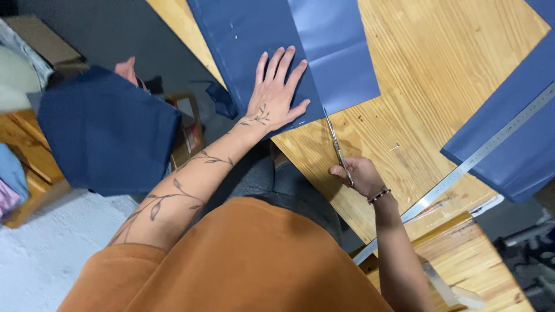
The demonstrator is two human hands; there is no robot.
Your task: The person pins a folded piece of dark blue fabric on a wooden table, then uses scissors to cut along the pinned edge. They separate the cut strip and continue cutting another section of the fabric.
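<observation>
A sheet of dark blue fabric (254, 40) lies on the wooden table (428, 75), with a lighter blue layer (335, 52) folded over it. My left hand (277, 86) presses flat on the dark sheet, fingers spread, near its lower edge. My right hand (357, 176) grips the handles of metal scissors (334, 138), whose blades point up toward the fabric's lower edge beside my left thumb.
A long metal ruler (462, 170) lies across another blue fabric piece (514, 144) at the right. To the left, another person's hand (126, 70) holds a dark blue cloth (104, 136). Boxes and shelves stand at the far left. A lower wooden surface (474, 266) sits at the bottom right.
</observation>
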